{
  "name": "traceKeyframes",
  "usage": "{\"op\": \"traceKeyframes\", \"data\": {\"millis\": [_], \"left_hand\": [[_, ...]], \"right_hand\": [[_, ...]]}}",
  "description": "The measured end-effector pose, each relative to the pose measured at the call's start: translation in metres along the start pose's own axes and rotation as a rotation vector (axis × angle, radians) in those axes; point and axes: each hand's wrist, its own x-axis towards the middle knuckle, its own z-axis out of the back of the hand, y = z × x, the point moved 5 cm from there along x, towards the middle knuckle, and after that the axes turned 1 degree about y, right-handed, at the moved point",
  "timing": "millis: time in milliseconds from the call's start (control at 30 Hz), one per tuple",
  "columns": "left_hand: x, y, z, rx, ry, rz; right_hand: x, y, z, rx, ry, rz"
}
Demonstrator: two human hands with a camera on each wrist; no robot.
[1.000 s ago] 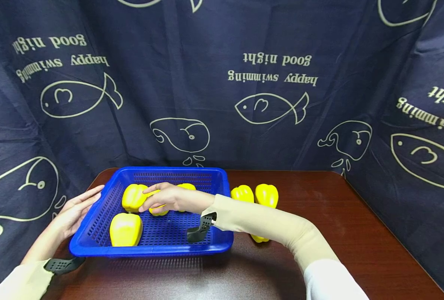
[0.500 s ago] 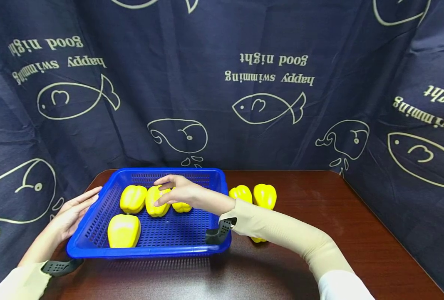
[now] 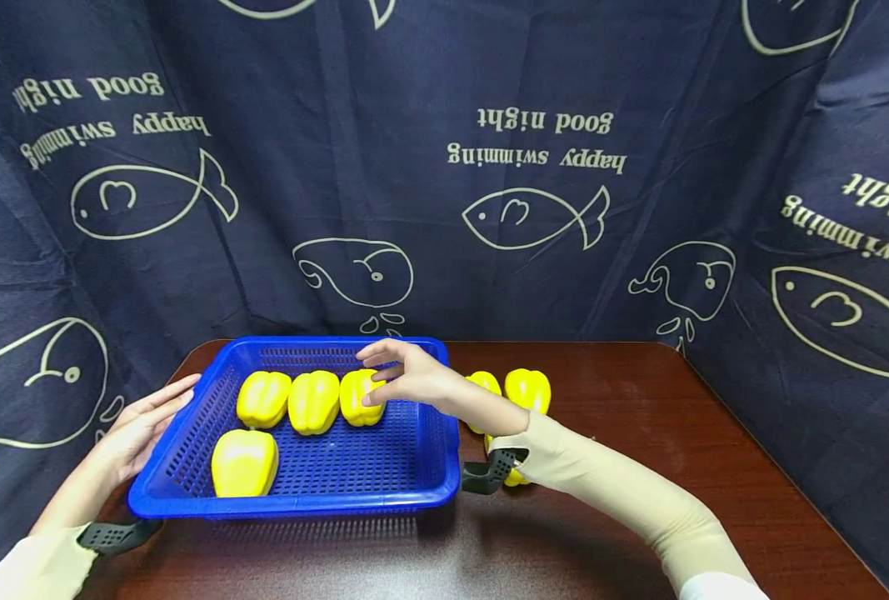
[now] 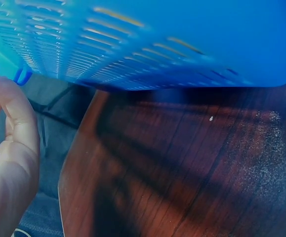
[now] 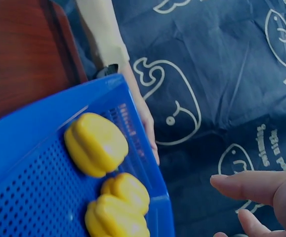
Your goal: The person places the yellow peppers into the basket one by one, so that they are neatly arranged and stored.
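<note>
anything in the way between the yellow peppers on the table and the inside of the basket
Yes: the right-hand side wall of the blue basket stands between it and the yellow peppers on the table, so they would probably need lifting over. The right hand's wrist also crosses that wall in the head view.

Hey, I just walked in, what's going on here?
A person is working with a blue basket of yellow peppers. Their left hand is at its left rim, while their right hand, holding nothing, is over its right part. Four peppers lie inside: three in a row, one nearer the person. More peppers sit to the right on the table.
</note>
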Motion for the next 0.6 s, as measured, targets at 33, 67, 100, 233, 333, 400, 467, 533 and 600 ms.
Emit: {"op": "traceKeyframes", "data": {"millis": [33, 67, 100, 233, 333, 400, 467, 533, 600], "left_hand": [[0.0, 0.0, 0.0, -0.001, -0.005, 0.002], [0.0, 0.0, 0.0, -0.001, -0.01, 0.004], [0.0, 0.0, 0.0, 0.0, -0.014, 0.005], [-0.001, 0.0, -0.001, -0.001, -0.001, 0.003], [-0.001, 0.0, -0.001, -0.01, 0.022, -0.003], [-0.001, 0.0, -0.001, -0.014, 0.021, -0.003], [-0.001, 0.0, 0.0, -0.023, 0.027, -0.007], [-0.001, 0.0, 0.0, -0.028, 0.024, -0.004], [-0.001, 0.0, -0.001, -0.032, 0.028, -0.003]], "right_hand": [[-0.003, -0.001, 0.004, -0.006, -0.002, 0.012], [-0.005, -0.003, 0.008, -0.007, -0.005, 0.018], [-0.007, -0.005, 0.012, -0.003, -0.007, 0.024], [-0.017, -0.014, 0.029, 0.001, -0.019, 0.044], [-0.025, -0.023, 0.041, -0.002, -0.036, 0.049], [-0.031, -0.028, 0.049, -0.011, -0.054, 0.049], [-0.038, -0.034, 0.055, -0.01, -0.073, 0.046], [-0.045, -0.041, 0.061, 0.007, -0.084, 0.058], [-0.052, -0.049, 0.067, 0.039, -0.084, 0.075]]}}
